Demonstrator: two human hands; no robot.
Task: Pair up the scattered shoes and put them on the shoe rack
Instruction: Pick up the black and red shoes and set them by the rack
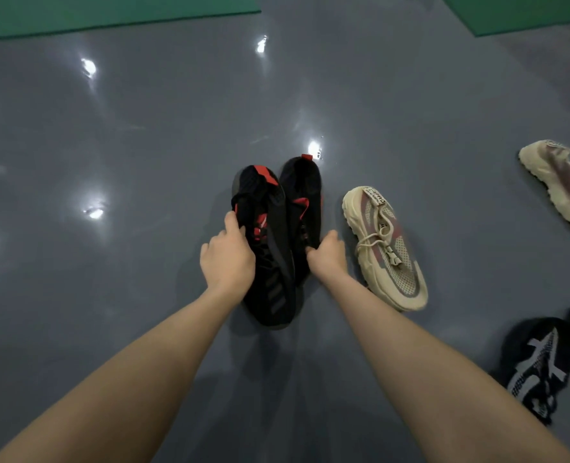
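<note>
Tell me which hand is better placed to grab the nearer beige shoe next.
Probably the right hand: it grips the right black shoe directly beside the nearer beige shoe. The left hand holds the left black shoe, with both black shoes between it and the beige one.

Glossy grey floor (109, 145) carries two black-red shoes (276, 248), two beige sneakers (385, 248), one black-white shoe (534, 365).
</note>
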